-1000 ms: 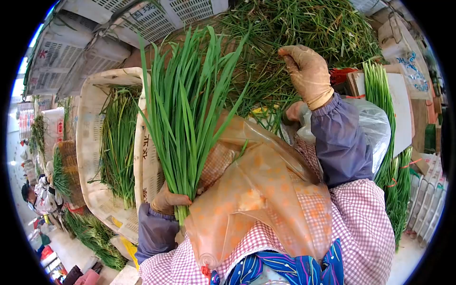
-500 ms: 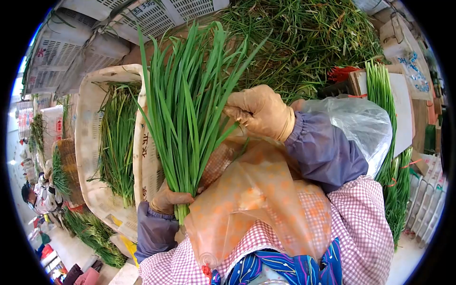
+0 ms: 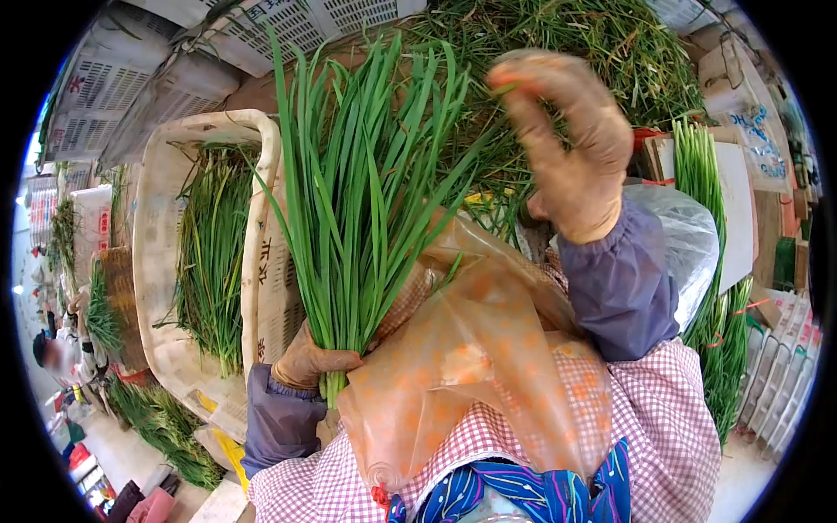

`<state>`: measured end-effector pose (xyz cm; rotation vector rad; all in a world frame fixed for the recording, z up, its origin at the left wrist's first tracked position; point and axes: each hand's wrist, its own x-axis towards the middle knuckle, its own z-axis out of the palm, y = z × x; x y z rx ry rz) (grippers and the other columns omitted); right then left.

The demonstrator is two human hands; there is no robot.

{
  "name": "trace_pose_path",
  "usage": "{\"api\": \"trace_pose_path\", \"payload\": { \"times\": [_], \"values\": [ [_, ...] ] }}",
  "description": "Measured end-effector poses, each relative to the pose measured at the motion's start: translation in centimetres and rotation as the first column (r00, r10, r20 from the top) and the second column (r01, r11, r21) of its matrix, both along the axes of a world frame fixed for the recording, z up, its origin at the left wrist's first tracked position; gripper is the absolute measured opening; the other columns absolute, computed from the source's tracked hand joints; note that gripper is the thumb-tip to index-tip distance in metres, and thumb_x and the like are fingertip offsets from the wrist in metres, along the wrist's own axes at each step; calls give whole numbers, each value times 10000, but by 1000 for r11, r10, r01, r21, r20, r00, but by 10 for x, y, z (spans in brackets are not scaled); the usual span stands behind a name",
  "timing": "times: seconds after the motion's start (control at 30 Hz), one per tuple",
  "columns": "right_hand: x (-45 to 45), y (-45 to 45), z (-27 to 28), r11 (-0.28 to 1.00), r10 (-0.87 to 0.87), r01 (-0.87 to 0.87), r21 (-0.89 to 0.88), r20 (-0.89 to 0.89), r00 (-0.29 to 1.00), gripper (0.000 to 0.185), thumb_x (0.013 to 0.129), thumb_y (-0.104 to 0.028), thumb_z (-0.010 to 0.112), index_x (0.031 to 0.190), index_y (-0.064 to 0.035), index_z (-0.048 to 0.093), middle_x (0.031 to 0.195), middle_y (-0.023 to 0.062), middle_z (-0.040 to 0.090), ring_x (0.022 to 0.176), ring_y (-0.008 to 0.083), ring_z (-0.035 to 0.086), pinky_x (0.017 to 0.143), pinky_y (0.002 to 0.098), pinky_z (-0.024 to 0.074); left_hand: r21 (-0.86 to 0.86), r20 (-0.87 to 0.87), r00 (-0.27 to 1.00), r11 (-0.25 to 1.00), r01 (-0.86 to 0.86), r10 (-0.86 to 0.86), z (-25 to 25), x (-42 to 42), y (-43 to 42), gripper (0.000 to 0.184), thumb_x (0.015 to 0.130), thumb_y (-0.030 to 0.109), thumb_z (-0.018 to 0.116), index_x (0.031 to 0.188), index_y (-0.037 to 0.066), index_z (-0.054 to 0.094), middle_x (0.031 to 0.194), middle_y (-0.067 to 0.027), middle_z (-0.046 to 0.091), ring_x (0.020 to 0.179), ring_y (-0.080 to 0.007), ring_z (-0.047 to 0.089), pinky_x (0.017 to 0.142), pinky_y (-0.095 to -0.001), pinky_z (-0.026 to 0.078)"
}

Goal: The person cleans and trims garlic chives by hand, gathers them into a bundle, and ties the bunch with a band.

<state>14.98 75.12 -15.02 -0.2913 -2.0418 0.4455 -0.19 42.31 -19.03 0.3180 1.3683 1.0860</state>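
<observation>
Holding the bunch of long green leaves (image 3: 357, 209) by its stem ends, the L hand (image 3: 318, 359), in a tan glove, is clamped round the stalks; cut ends poke out below the fist, tips fan away from the wearer. Bunch sits just beside the R edge of the white crate (image 3: 253, 288), leaf tips reaching past its upper R corner.

R hand (image 3: 571, 148), also gloved, is raised well apart from the stems, fingers curled, blurred; a green scrap (image 3: 505, 89) shows at the fingertips, but can't tell if it's pinched.

More greens (image 3: 214, 261) lie lengthwise in the crate, btwn its L & R edges. Beyond the R hand: a big heap of loose leaves (image 3: 575, 44).

Orange-spotted see-thru apron (image 3: 488, 375) covers the lap, over a pink check garment (image 3: 663, 392). Clear plastic bag (image 3: 689, 227) is nr the R forearm, w/ tied greens (image 3: 697, 170) along a white board's (image 3: 738, 205) L edge. Another person (image 3: 65, 353) is in the bkgd, far L.
</observation>
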Motion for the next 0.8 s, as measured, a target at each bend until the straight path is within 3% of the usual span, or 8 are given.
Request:
{"api": "trace_pose_path", "payload": {
  "times": [0.03, 0.1, 0.27, 0.3, 0.37, 0.53, 0.67, 0.8],
  "values": [
    [-4, -9, 5, 968, 239, -238, -74, -2, 971, 176, 769, -20, 665, 941, -38, 634, 895, 90, 650, 842, 246, 624, 772, 307, 497, 50, -39, 999, 998, 33, -31, 0, -1, 2, 730, 530, 45, 820, 1204, 49, 540, 1124, -36, 594, 1045, -156, 530, 902, -322, 427],
    [-17, -21, -6, 902, 374, -325, -286, 138, 917, 163, 768, -16, 661, 928, -37, 641, 884, 114, 641, 825, 271, 619, 737, 311, 498, 96, -84, 994, 993, 73, -65, 0, -1, 2, 749, 528, 56, 828, 1215, 47, 532, 1134, -36, 591, 1051, -157, 528, 907, -322, 423],
    [-39, -27, -20, 948, 306, -303, -96, 531, 790, 348, 762, -380, 660, 902, -61, 667, 771, 113, 599, 772, 324, 578, 733, 425, 426, 21, -22, 1000, 1000, 8, -8, 1, 2, 0, 783, 508, 78, 834, 1226, 44, 521, 1142, -38, 587, 1050, -162, 530, 909, -325, 422],
    [-43, -29, -22, 948, 308, -304, -98, 531, 789, 348, 762, -380, 660, 902, -61, 667, 771, 113, 599, 772, 324, 578, 733, 425, 426, 19, -21, 1000, 1000, 7, -7, 2, 2, 0, 783, 508, 78, 834, 1226, 44, 521, 1142, -38, 587, 1050, -162, 530, 909, -325, 422],
    [-49, -30, -28, 915, 390, -328, -234, 717, 577, 272, 758, -342, 656, 866, -92, 674, 757, 108, 605, 774, 318, 583, 736, 429, 422, -53, -12, 1000, 999, 8, -8, 5, 1, 2, 812, 502, 103, 836, 1241, 43, 506, 1148, -40, 585, 1051, -165, 531, 911, -329, 423],
    [-35, -29, -34, 831, 550, -306, -464, 607, 574, 176, 754, -242, 646, 775, -67, 639, 740, 111, 611, 750, 335, 577, 658, 421, 440, -42, 19, 999, 998, 51, -50, -8, -5, -9, 847, 498, 123, 835, 1263, 37, 482, 1170, -52, 577, 1064, -169, 530, 922, -337, 419],
    [-8, -20, -33, 501, 780, -278, -819, 289, 555, 220, 791, -233, 690, 810, -19, 642, 695, 80, 580, 663, 172, 549, 612, 297, 436, 49, 119, 993, 999, -4, -2, -15, -4, -13, 887, 501, 124, 829, 1298, 35, 449, 1207, -79, 564, 1100, -191, 526, 949, -352, 411],
    [12, -19, -34, 312, 836, -310, -898, 105, 539, 202, 791, -222, 709, 815, -30, 653, 734, 46, 596, 697, 166, 551, 646, 298, 442, 53, 237, 971, 998, -22, 9, -9, -2, -7, 927, 495, 100, 825, 1326, 37, 418, 1239, -102, 547, 1129, -217, 521, 968, -367, 407]
  ]
}}
